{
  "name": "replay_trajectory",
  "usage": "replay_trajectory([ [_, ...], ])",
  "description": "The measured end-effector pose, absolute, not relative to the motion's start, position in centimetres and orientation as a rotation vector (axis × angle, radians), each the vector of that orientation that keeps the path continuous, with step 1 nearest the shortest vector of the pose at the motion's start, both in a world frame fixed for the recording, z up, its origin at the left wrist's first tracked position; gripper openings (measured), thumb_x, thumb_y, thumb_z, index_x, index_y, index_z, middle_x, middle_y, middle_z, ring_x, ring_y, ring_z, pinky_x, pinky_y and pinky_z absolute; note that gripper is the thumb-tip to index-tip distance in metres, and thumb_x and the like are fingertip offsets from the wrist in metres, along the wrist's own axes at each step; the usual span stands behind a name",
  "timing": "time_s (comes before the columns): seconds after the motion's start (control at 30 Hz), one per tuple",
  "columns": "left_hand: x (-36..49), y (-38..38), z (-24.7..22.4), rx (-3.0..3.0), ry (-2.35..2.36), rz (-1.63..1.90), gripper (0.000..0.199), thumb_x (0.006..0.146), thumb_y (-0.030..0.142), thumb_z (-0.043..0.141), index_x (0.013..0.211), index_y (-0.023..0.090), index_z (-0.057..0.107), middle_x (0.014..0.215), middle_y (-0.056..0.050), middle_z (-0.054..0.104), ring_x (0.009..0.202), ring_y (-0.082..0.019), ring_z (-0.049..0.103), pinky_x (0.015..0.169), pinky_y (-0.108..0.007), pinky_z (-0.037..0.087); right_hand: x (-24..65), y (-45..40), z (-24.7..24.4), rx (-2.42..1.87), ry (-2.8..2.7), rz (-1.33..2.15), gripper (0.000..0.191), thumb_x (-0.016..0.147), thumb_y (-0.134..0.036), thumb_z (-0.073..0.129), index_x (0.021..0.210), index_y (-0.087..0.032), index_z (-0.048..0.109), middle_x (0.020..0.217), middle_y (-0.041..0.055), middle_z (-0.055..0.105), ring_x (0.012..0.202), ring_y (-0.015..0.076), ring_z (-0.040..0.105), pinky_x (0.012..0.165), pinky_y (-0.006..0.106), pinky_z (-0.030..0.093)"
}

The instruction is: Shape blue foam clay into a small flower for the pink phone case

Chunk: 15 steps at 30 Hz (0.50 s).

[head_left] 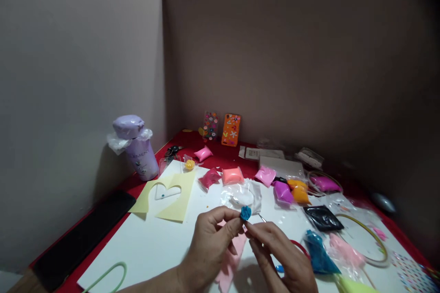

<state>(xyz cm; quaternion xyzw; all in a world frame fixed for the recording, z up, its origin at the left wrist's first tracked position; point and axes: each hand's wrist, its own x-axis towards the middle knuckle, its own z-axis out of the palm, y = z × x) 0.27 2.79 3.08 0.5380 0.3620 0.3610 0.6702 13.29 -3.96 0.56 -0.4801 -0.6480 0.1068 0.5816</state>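
A small blue clay flower [245, 213] with folded petals is held up over the white sheet [165, 242]. My left hand [213, 240] is closed, pinching the flower between thumb and forefinger. Fingertips of my right hand [280, 254] press together at the flower's base, next to the left thumb. Behind the right hand, the thin metal tip of a tool [262, 218] shows; whether the hand holds it cannot be seen. Under the hands lies a pale pink strip [231, 265]. Part of a red ring-shaped thing [299, 247] and a small blue piece [279, 268] show around the right hand.
Bags of coloured clay, including blue [319, 254], orange [299, 191] and coral [233, 176], lie around. Cut yellow paper [175, 206] is at left, near a lilac container [142, 158] and a black phone-like slab [85, 238]. Two decorated phone cases [231, 129] lean on the back wall.
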Motion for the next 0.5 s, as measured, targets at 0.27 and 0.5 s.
replay_trajectory([
  [0.27, 0.34, 2.89, 3.23, 1.201, 0.849, 0.805, 0.021, 0.071, 0.034, 0.069, 0.075, 0.013, 0.068, 0.065, 0.0, 0.058, 0.053, -0.008, 0.049, 0.049, -0.018, 0.041, 13.16, -4.19, 0.55, -1.177, -1.438, 0.372, 0.024, 0.086, -0.019, 0.052, 0.107, -0.023, 0.063, 0.085, 0.0063, 0.062, 0.065, 0.0133, 0.056, 0.065, 0.024, 0.05],
  [0.5, 0.88, 3.07, 3.31, 1.078, 0.884, 0.772, 0.02, 0.065, 0.028, 0.073, 0.069, 0.012, 0.062, 0.061, 0.001, 0.056, 0.046, -0.007, 0.046, 0.044, -0.018, 0.039, 13.07, -4.33, 0.47, -1.159, -1.421, 0.441, 0.026, 0.087, -0.017, 0.051, 0.109, -0.026, 0.061, 0.086, 0.0043, 0.06, 0.065, 0.0122, 0.055, 0.067, 0.022, 0.049],
])
